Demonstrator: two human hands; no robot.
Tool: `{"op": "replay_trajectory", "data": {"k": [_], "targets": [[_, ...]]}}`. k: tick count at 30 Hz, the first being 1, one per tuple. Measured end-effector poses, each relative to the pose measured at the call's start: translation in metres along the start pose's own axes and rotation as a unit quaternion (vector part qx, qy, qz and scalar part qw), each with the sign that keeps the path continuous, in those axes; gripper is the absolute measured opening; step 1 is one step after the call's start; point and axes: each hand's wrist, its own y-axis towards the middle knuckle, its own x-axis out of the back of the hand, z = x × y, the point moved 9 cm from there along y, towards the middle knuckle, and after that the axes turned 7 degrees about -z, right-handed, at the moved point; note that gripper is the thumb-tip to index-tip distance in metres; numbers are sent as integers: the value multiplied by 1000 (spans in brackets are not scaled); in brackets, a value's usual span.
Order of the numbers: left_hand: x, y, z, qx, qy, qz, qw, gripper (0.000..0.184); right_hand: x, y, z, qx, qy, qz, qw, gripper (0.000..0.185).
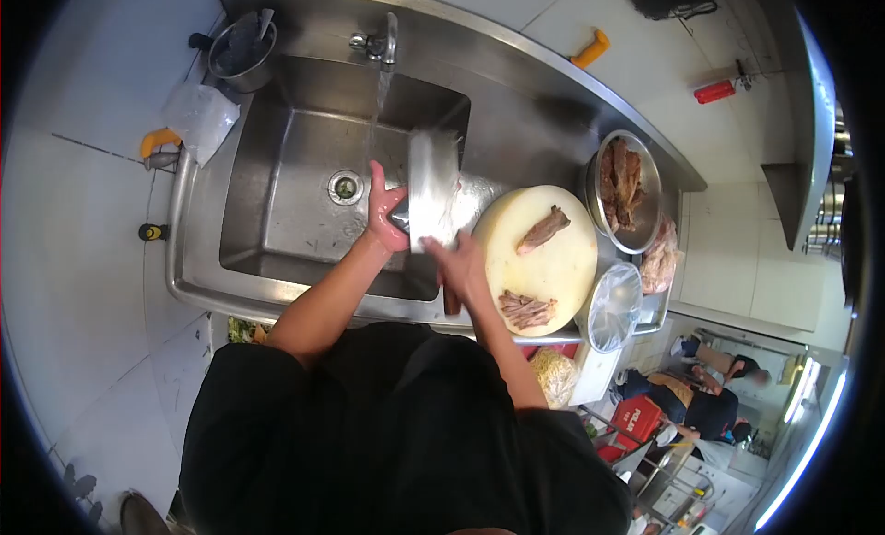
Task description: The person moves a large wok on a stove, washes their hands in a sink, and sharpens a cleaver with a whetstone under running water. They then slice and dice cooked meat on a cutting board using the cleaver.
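Cleaver (431, 189) near board (553, 275), bowl (651, 198) beyond

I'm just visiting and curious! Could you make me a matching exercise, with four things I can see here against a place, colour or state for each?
Things
1. Tap
2. Cutting board
3. Drain
4. Broad blade

Descriptions
A. Set in the bottom of the sink
B. Blurred, near the person's left hand
C. Running, with water falling from it
D. Cream-coloured and round

Pairs: 1-C, 2-D, 3-A, 4-B
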Motion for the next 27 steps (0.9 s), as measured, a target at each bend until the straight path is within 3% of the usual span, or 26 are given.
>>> {"op": "replay_trajectory", "data": {"k": [2,4,5,6,9,10,11,13,14,15,17,18,19,21,23,25,26,27], "targets": [[8,1,0,-11,-14,-15,1000,124,-13,-17,-16,-3,53,50,997,51],[31,-3,16,28,-51,-30,998,122,5,17,0,-9,35,2,999,50],[28,-4,22,79,-103,86,988,121,15,34,10,-11,25,-26,999,50],[31,-1,21,59,-80,39,994,122,19,39,20,-6,119,-44,992,52],[16,-5,14,21,-7,-54,998,125,7,8,-1,9,54,-13,998,53],[6,-3,9,-2,-5,-28,1000,129,2,-14,-5,22,22,29,999,56],[9,-4,3,-16,0,-32,999,130,-5,-33,-11,-25,46,72,996,57],[12,-7,11,-6,28,-53,998,127,0,-5,-10,29,6,29,999,46],[32,-4,18,32,-24,-22,999,124,11,18,-5,21,-34,-9,999,43],[53,-3,20,33,3,-99,995,123,18,35,7,14,55,-21,998,41],[39,-1,18,30,3,-77,997,126,23,28,18,4,52,-44,998,40],[35,-3,17,37,6,-73,997,132,12,25,-12,13,38,-42,998,42],[16,-7,16,25,39,-62,997,134,8,-2,-12,-3,-2,-4,1000,47],[11,-6,10,-5,-12,-82,997,134,-6,-31,-22,-27,86,66,994,49],[28,-10,26,16,31,-108,994,129,11,6,-18,12,-12,0,1000,46],[51,-6,32,32,18,-132,991,127,24,33,-8,-28,81,-52,995,43],[44,-3,30,47,12,-51,997,128,23,29,-6,-12,87,-60,994,40],[31,-6,28,35,18,-102,994,129,19,18,-15,-1,49,-54,997,38]]}}
